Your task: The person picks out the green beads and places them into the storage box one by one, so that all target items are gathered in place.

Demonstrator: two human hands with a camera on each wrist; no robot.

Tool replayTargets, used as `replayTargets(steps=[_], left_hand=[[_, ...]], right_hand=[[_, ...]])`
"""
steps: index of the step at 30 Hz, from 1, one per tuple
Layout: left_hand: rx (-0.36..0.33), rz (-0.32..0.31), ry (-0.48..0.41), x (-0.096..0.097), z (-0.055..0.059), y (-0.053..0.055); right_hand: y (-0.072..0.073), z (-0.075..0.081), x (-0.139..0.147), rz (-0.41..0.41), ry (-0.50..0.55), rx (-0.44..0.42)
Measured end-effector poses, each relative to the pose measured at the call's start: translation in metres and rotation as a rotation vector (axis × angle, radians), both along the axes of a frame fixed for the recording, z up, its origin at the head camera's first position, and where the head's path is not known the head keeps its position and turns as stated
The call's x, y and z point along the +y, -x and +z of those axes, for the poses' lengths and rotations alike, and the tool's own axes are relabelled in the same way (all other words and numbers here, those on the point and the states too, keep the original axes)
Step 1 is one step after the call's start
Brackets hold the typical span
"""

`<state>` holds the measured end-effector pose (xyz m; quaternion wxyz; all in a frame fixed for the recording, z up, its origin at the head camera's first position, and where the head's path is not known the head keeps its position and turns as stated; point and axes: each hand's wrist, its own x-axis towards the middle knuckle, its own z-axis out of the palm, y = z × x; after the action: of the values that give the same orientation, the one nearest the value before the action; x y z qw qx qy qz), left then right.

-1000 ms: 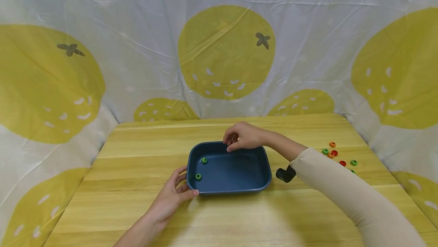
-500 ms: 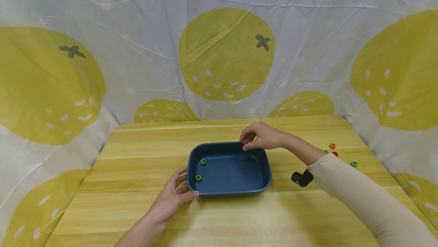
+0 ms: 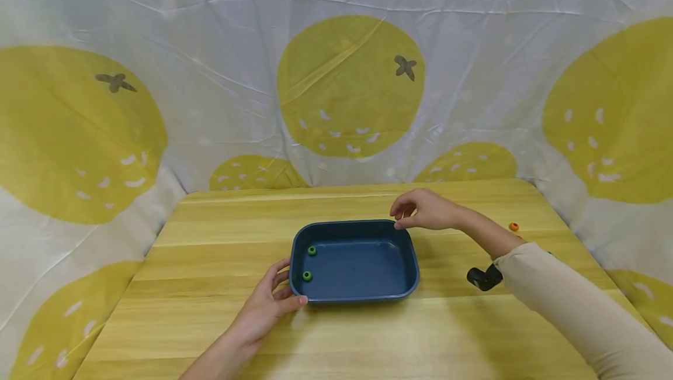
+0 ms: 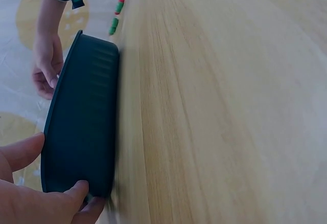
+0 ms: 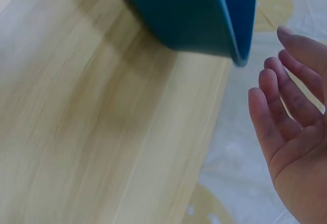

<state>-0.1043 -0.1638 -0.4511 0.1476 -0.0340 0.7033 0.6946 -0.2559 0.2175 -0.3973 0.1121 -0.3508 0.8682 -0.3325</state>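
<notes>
A deep blue rectangular plastic tray [image 3: 357, 269] stands on the wooden table, with two green beads [image 3: 312, 251] lying at its left end. Around the tray's front left corner, my left hand [image 3: 265, 301] holds on, thumb at the rim and fingers against the left wall. My right hand [image 3: 428, 209] is above the back right corner; its fingers are loosely bent with nothing between them. In the right wrist view the right hand [image 5: 296, 116] is apart from the tray's rim [image 5: 239, 60].
An orange bead [image 3: 513, 227] lies on the table [image 3: 210, 239] at the right. Green and red beads [image 4: 113, 26] show there in the left wrist view; my right arm hides most in the head view. A patterned cloth [image 3: 347, 87] hangs behind.
My right hand has moved right, from over the tray's back middle to its back right corner. The forearm now covers more of the loose beads. My left hand and the tray stay put.
</notes>
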Motion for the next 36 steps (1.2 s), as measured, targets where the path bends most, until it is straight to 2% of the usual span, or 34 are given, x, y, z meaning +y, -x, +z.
replayTargets(steps=[21,36], left_hand=[[0.002,-0.001,-0.006,0.000,-0.001,0.001],[0.003,-0.004,0.011,0.000,0.000,0.001]], right_hand=[[-0.009,-0.004,0.063,-0.214,-0.006,-0.003],[-0.032,-0.010,0.117,-0.339,-0.011,-0.038]])
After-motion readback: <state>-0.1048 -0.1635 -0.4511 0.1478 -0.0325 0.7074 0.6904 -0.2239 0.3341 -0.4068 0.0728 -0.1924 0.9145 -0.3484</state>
